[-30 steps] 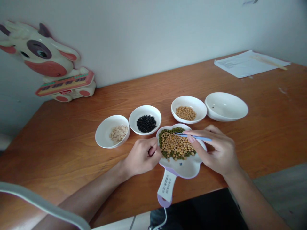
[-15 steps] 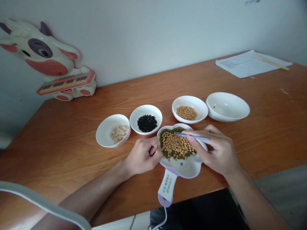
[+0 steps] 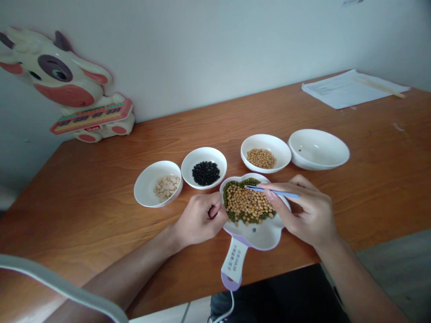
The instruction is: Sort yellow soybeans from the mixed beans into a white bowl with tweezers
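A white cloud-shaped dish (image 3: 266, 240) with a lilac rim and labelled handle lies on the table. Inside are yellow soybeans (image 3: 247, 202) with small green mung beans (image 3: 232, 185) around them. My right hand (image 3: 305, 208) pinches blue tweezers (image 3: 279, 192), whose tips are down among the beans near the back of the dish; whether a bean is between them is too small to tell. Curled into a fist, my left hand (image 3: 202, 218) lies against the dish's left rim. Its fingertips are hidden, so I cannot tell whether it grips anything.
Behind the dish stand white bowls: one with pale flat seeds (image 3: 166, 187), one with black beans (image 3: 206, 173), one with soybeans (image 3: 261, 158), and a bowl (image 3: 319, 150) with a dark speck. A cow toy (image 3: 81, 89) stands back left, papers (image 3: 350, 89) back right.
The tweezers and my right hand have shifted very slightly to the right. The tips are still among the beans, and my left hand stays at the rim.
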A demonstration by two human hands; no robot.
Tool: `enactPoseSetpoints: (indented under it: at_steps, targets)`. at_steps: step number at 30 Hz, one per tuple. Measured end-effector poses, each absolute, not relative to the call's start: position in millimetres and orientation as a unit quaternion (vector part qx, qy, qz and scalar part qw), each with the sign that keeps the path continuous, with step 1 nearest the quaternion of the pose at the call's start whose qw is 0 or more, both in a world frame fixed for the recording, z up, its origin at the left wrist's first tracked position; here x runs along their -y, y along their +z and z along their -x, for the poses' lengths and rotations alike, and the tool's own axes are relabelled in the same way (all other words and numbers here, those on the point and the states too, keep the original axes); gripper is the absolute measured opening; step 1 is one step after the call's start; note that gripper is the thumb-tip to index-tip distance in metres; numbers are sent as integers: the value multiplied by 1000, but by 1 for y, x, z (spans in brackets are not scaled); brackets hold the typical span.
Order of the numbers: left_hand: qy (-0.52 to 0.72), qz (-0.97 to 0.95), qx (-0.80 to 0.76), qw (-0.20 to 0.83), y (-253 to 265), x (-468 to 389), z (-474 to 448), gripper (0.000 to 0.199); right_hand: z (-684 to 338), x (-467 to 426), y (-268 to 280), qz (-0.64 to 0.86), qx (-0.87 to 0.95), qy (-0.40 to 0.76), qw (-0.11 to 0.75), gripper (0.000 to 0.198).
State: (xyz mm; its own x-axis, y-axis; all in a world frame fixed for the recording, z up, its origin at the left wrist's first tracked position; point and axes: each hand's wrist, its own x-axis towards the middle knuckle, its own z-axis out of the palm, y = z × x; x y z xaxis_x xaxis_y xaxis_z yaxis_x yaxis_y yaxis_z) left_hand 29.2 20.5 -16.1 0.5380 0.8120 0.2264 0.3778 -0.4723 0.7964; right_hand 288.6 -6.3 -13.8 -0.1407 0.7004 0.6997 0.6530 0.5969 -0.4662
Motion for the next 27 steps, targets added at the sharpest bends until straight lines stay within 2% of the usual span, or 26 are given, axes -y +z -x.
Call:
enactPoseSetpoints:
  at_steps: [5, 8, 12, 20, 27]
  targets:
    - [303, -799, -374, 361, -16, -20, -29, 33, -292, 10, -15, 482, 701, -25, 525, 42]
    - [302, -797, -378, 361, -15, -20, -30, 33, -296, 7, -21, 540, 633, -62, 551, 38]
    - [300, -795, -384, 361, -14, -20, -30, 32, -297, 3, -25, 570, 595, -44, 565, 32]
    - [296, -795, -382, 366, -15, -20, -29, 32, -288, 3, -11, 432, 749, 15, 503, 40]
    - [292, -798, -382, 362, -16, -20, -28, 31, -281, -25, 22, 334, 847, 10, 413, 27]
